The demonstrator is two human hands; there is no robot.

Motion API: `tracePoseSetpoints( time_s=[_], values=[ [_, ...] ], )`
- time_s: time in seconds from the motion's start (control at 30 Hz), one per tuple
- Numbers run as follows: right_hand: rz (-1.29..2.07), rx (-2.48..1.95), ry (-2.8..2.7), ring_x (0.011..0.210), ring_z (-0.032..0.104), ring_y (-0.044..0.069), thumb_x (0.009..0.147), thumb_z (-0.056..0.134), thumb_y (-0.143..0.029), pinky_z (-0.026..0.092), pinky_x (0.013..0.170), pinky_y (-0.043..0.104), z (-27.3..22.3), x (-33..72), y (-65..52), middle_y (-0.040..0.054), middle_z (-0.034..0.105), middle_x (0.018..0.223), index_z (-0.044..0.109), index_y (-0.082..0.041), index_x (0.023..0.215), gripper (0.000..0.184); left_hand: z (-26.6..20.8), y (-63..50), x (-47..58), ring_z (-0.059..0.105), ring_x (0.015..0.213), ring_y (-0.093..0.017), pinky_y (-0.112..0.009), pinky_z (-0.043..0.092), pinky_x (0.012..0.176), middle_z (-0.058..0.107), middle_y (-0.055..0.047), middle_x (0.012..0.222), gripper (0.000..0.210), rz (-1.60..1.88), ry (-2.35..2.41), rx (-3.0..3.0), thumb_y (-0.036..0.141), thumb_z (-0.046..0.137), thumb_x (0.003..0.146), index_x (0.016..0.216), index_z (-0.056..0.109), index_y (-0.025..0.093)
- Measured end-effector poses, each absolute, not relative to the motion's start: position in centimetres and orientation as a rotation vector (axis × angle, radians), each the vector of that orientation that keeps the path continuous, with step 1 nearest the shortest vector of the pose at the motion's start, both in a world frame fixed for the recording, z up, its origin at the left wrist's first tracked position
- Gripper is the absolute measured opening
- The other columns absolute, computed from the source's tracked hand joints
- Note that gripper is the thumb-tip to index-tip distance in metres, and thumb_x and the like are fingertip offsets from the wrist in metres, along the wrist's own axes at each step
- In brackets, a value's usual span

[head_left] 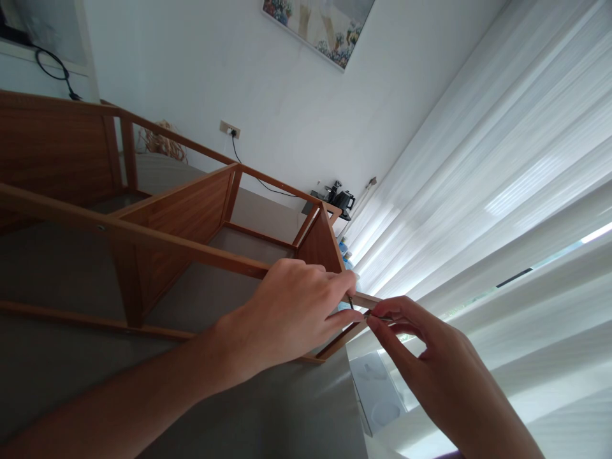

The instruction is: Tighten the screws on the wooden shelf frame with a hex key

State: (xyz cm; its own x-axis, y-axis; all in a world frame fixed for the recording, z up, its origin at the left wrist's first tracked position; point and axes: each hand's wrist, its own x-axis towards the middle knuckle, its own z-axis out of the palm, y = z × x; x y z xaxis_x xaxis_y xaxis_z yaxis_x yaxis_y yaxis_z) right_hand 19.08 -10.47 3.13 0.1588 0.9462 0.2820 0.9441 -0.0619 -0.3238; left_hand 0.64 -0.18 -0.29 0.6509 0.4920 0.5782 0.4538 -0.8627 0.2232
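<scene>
A wooden shelf frame (201,252) lies on its side, with long rails and slatted panels. My left hand (296,309) rests over the near rail close to its right end, fingers curled. A small, thin dark metal rod (351,303) shows between its index finger and thumb. Just to the right, my right hand (421,341) is closed in a pinch at the frame's end corner. Its fingertips hold a thin metal piece that seems to join the rod, perhaps an Allen key. The fingers partly hide both the piece and the corner joint.
The frame lies on a grey surface (268,408). White curtains (502,191) hang along the right, with a pale box (377,392) below them. At the back are a black kettle (344,201), a wall socket (230,129) with a plugged cable, and a picture (320,25).
</scene>
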Motion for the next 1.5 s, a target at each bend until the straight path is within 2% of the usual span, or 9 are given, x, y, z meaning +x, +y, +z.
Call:
tracePoseSetpoints(
  time_s=[0.27,0.37,0.47,0.67,0.9,1.2,1.3,1.4,1.5],
  values=[
    [0.247,-2.016,-1.851,0.082,0.071,0.019,0.088,0.059,-0.043,0.054,0.059,0.022,2.9,19.4,-10.1,0.0000,0.076,0.091,0.073,-0.028,0.089,0.020,0.0,-0.3,0.6,0.066,0.070,-0.019,-0.031,0.036,0.061,0.070,0.003,0.079,0.030,0.980,0.800,2.798,0.051,0.049,0.095,0.103,0.060,0.024],
    [0.220,-1.980,-1.865,0.085,0.071,0.021,0.086,0.062,-0.040,0.055,0.064,0.025,2.8,19.5,-9.6,0.0004,0.077,0.098,0.077,-0.028,0.081,0.020,0.2,-0.4,0.6,0.065,0.070,-0.018,-0.031,0.037,0.062,0.070,0.003,0.079,0.027,0.971,0.821,2.793,0.049,0.053,0.094,0.102,0.060,0.024],
    [0.293,-1.941,-1.872,0.092,0.071,0.022,0.086,0.062,-0.039,0.055,0.067,0.025,2.7,19.4,-9.3,0.0000,0.076,0.106,0.078,-0.029,0.083,0.019,0.2,-0.5,0.5,0.066,0.072,-0.018,-0.031,0.039,0.063,0.071,0.003,0.081,0.025,0.968,0.807,2.775,0.046,0.054,0.093,0.103,0.060,0.024],
    [0.361,-1.898,-1.949,0.083,0.070,0.019,0.086,0.062,-0.032,0.051,0.069,0.025,2.8,18.9,-8.7,-0.0010,0.076,0.087,0.078,-0.027,0.079,0.018,0.3,-0.5,0.3,0.067,0.076,-0.019,-0.032,0.039,0.066,0.071,0.003,0.085,0.022,0.959,0.789,2.760,0.042,0.054,0.092,0.105,0.060,0.025],
    [0.382,-1.927,-1.957,0.073,0.066,0.016,0.086,0.061,-0.031,0.048,0.065,0.025,3.1,18.5,-8.5,-0.0011,0.074,0.081,0.078,-0.026,0.080,0.019,0.1,-0.4,0.3,0.067,0.078,-0.019,-0.033,0.039,0.066,0.071,0.003,0.086,0.024,0.964,0.768,2.756,0.044,0.052,0.093,0.105,0.060,0.025],
    [0.416,-1.900,-2.006,0.089,0.069,0.021,0.087,0.057,-0.025,0.054,0.075,0.026,3.0,18.7,-8.4,0.0000,0.073,0.077,0.080,-0.028,0.088,0.023,0.4,-0.4,0.3,0.067,0.077,-0.020,-0.032,0.037,0.064,0.071,0.003,0.085,0.031,0.947,0.785,2.765,0.053,0.052,0.092,0.104,0.059,0.025],
    [0.421,-1.892,-2.023,0.094,0.068,0.023,0.087,0.056,-0.025,0.054,0.079,0.028,2.9,18.9,-8.6,0.0015,0.072,0.078,0.078,-0.026,0.084,0.022,0.3,-0.4,0.3,0.066,0.076,-0.020,-0.031,0.035,0.063,0.071,0.003,0.084,0.033,0.941,0.783,2.768,0.055,0.051,0.092,0.104,0.059,0.025],
    [0.434,-1.916,-2.012,0.091,0.068,0.022,0.087,0.057,-0.026,0.053,0.072,0.025,2.8,18.8,-8.9,0.0010,0.071,0.076,0.076,-0.026,0.078,0.022,0.3,-0.3,0.3,0.066,0.075,-0.020,-0.031,0.034,0.063,0.071,0.003,0.084,0.034,0.937,0.785,2.763,0.056,0.050,0.093,0.104,0.059,0.025],
    [0.434,-1.971,-1.984,0.080,0.066,0.017,0.088,0.055,-0.027,0.049,0.060,0.021,2.8,18.7,-9.2,-0.0014,0.070,0.075,0.074,-0.027,0.081,0.020,0.4,-0.3,0.3,0.066,0.075,-0.020,-0.030,0.033,0.063,0.071,0.003,0.084,0.034,0.935,0.778,2.758,0.056,0.052,0.091,0.104,0.059,0.025]
  ],
)
